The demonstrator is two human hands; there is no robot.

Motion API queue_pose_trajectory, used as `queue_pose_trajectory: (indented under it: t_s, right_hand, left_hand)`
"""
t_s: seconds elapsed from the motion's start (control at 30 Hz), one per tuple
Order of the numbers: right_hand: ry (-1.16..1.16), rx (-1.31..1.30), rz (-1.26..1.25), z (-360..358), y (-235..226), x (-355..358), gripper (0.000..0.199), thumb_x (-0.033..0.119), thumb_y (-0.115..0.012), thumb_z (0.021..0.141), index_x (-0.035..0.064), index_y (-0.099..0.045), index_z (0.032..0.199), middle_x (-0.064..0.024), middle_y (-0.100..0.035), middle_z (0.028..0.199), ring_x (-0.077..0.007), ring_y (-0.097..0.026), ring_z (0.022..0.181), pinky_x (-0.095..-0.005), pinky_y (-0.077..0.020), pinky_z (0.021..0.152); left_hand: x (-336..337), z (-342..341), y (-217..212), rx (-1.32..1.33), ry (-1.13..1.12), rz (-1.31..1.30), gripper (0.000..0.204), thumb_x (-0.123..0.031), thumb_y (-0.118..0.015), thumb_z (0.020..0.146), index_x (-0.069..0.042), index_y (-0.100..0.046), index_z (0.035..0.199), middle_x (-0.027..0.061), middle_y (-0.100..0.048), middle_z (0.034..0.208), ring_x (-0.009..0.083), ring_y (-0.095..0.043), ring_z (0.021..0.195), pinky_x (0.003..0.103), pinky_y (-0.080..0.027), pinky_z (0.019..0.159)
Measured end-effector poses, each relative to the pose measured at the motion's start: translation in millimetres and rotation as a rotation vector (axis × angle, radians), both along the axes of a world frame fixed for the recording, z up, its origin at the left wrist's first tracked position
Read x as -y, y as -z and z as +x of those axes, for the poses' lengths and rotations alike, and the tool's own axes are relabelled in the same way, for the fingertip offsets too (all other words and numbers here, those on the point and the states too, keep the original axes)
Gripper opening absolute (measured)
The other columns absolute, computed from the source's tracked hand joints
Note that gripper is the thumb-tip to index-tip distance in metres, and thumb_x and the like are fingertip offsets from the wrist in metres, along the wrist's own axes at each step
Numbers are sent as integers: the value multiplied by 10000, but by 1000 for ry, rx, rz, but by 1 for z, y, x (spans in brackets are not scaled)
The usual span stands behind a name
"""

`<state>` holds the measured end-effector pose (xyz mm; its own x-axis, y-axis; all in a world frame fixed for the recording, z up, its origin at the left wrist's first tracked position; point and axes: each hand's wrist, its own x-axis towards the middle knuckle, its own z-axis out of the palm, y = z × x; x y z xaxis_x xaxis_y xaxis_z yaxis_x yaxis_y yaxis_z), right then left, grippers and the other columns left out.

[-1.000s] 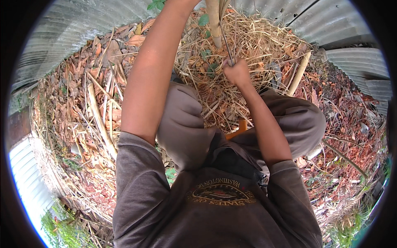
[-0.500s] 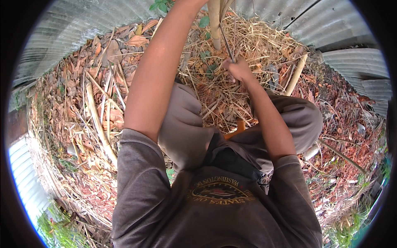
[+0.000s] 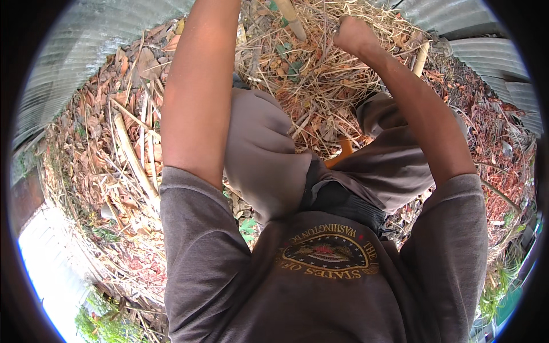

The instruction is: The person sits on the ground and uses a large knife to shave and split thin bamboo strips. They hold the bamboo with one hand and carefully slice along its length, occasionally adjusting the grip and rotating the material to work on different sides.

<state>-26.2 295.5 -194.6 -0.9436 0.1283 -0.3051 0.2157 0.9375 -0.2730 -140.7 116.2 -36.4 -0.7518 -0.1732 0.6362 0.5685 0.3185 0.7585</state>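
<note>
My right hand (image 3: 355, 35) is closed in a fist above the dry straw (image 3: 326, 63); whatever its fingers hold, if anything, is hidden. Left of that hand a pale wooden pole (image 3: 291, 20) slants down into the straw, apart from the fist. My left forearm (image 3: 200, 86) reaches up past the top edge, so the left hand is out of sight. Small green leaves (image 3: 294, 70) show in the straw below the pole.
Corrugated metal sheets (image 3: 91, 57) line the far side. Cut bamboo pieces lie among brown leaves at left (image 3: 131, 157); another bamboo piece (image 3: 421, 58) is at right. Something orange (image 3: 342, 151) sits between my bent legs.
My right hand, earlier on a thin dark rod beside the pole, has moved up and right, and the rod no longer shows in it. My left hand remains beyond the top edge.
</note>
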Motion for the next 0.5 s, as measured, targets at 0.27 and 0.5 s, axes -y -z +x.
queue_pose_trajectory:
  t_s: [0.27,0.5]
  right_hand:
    - [-16,141,-214,-13,-25,4,255,198,-605,847,-48,-649,902,-189,-655,770,-240,-651,654,-375,-520,598]
    - [120,172,-752,-3,-40,-7,249,227,-656,817,-5,-600,886,-33,-536,585,-103,-475,459,-284,-363,424]
  left_hand:
    - [17,-10,-5,-34,-87,55,567,-289,-917,618,70,-686,990,155,-725,850,217,-684,747,319,-542,702]
    - [7,3,-10,75,-165,-9,582,-315,-909,627,29,-696,1046,198,-716,883,249,-689,799,338,-534,744]
